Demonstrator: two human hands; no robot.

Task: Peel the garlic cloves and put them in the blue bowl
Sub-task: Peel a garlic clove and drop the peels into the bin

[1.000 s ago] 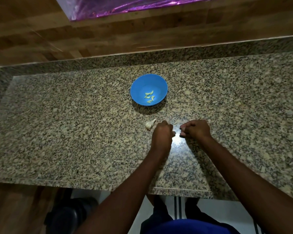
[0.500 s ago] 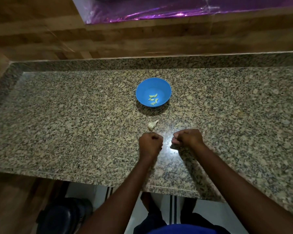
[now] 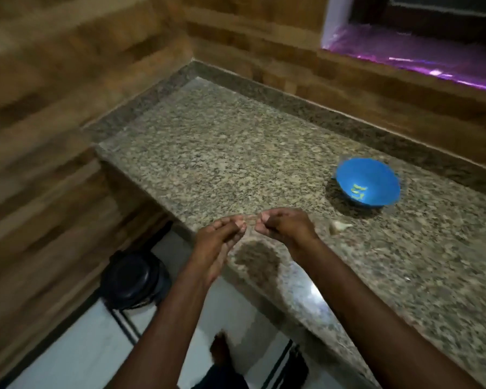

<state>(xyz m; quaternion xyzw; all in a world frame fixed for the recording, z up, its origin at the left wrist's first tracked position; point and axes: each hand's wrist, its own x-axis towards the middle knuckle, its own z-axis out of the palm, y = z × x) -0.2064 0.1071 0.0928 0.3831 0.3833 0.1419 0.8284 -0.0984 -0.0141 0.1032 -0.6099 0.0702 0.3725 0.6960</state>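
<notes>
Both hands (image 3: 253, 228) seemingly pinching something

A bright blue bowl (image 3: 367, 181) holding pale yellow-green garlic cloves (image 3: 358, 191) stands on a countertop (image 3: 236, 153) of speckled granite in beige, grey and black. An off-white garlic piece (image 3: 337, 226) lies beside it. Brown wood-grain walls (image 3: 54, 113) surround; purple foil (image 3: 421, 63) gleams above.

One blue bowl (image 3: 367, 181), one garlic piece (image 3: 337, 226), two hands.
</notes>
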